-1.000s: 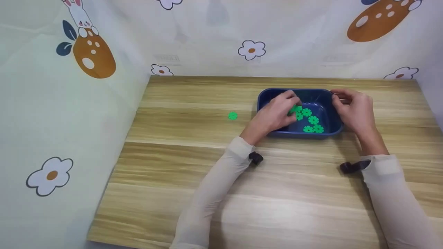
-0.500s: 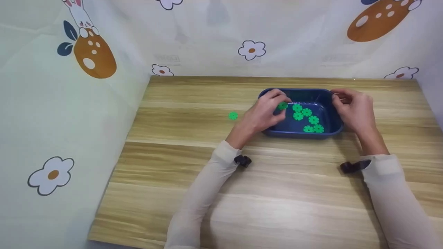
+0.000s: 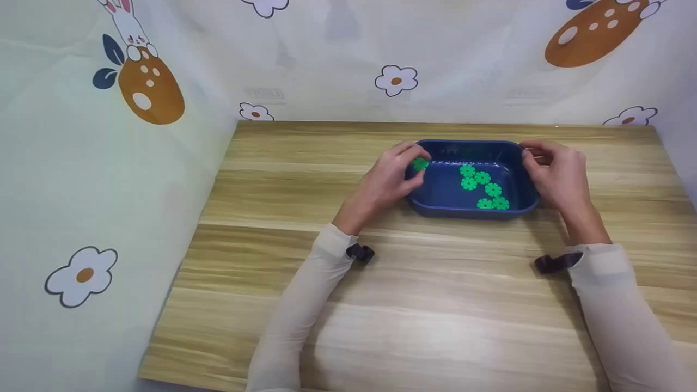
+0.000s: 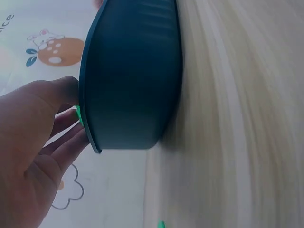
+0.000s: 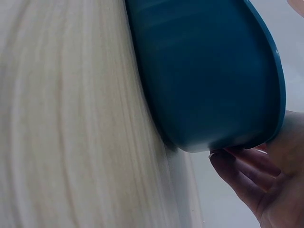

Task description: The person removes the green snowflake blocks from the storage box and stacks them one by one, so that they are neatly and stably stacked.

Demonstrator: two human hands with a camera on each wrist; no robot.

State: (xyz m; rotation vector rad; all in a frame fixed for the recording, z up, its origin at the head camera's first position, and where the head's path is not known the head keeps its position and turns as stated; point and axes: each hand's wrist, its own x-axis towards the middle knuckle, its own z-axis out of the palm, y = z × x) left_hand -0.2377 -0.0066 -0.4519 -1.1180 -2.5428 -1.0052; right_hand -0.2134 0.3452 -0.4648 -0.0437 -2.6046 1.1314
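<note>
In the head view, a dark blue plastic bin stands on the wooden table. Several green snowflake discs lie in its middle and right part. My left hand is over the bin's left end and pinches one green snowflake disc between thumb and fingers. In the left wrist view, this held disc peeks out beside the rim. My right hand grips the bin's right back corner; its fingers lie against the bin's end in the right wrist view.
One loose green disc shows at the lower edge of the left wrist view; in the head view my left hand covers that spot. The wooden table meets a patterned cloth wall at the back and left.
My left hand has moved left from the middle of the bin to its left end, carrying a green snowflake disc away from the others. The right hand stays at the corner.
</note>
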